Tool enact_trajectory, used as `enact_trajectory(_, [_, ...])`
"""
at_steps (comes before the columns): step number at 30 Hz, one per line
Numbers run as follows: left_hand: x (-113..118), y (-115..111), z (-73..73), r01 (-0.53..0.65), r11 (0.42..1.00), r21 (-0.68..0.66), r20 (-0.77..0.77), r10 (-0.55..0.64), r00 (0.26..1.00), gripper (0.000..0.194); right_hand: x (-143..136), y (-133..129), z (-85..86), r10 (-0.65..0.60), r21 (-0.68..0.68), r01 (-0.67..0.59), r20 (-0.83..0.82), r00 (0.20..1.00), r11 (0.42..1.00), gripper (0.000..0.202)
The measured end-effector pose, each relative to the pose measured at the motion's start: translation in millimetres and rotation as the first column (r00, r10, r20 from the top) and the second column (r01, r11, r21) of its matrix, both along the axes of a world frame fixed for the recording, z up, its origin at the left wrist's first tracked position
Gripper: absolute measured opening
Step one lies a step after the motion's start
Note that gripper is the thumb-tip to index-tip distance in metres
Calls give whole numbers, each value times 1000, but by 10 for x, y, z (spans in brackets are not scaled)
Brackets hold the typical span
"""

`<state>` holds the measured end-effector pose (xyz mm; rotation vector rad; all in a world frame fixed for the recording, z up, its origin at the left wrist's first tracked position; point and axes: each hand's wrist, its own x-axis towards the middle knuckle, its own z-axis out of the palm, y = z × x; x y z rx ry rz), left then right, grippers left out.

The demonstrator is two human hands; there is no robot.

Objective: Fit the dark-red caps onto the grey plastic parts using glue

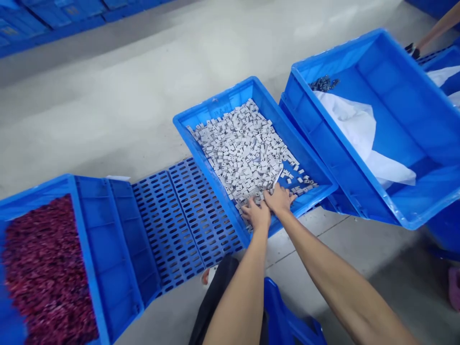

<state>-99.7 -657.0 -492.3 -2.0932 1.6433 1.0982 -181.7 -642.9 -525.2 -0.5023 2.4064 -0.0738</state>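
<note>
A blue bin (212, 165) lies tilted in front of me, holding a heap of small white-grey block-shaped pieces (240, 148) with holes in them. My left hand (258, 214) rests on the near edge of the heap, its fingers apart on the pieces. Beside it, touching or nearly so, my right hand (281, 200) is low in the bin at its near side. A thin whitish slip (278, 175) rises from between the right fingers, which seem to grip it; its lower part is hidden. A few loose pieces are scattered on the bin floor to the right of that hand.
At left, a blue crate (91, 249) is filled with dark red pieces (46, 273). Slotted blue pallets (179, 215) lie between. At right, a larger blue crate (406, 115) holds white sheeting (348, 120) and dark pieces (324, 83). Another person's arm (440, 28) shows top right.
</note>
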Motion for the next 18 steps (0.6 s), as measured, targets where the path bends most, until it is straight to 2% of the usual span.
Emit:
enact_trajectory(4, [60,-41,1,-55,998,19,-79,56,995,37,18,68,70,-31,-18,30,-59,998,999,40])
enact_trajectory(8, [108,2,14,-105,994,30,-140,108,984,38,-61,93,152,-37,-33,31,-200,979,999,44])
enact_trajectory(10, [104,41,23,-153,988,22,-125,154,980,40,-81,54,188,30,-69,-48,-239,971,996,48])
enact_trajectory(14, [24,92,9,-268,963,-24,-21,268,963,42,-33,-81,181,253,-125,-275,-167,953,953,43])
enact_trajectory(18, [-81,68,-44,-353,933,-65,51,357,933,41,114,-184,133,302,-13,-308,-160,940,951,50])
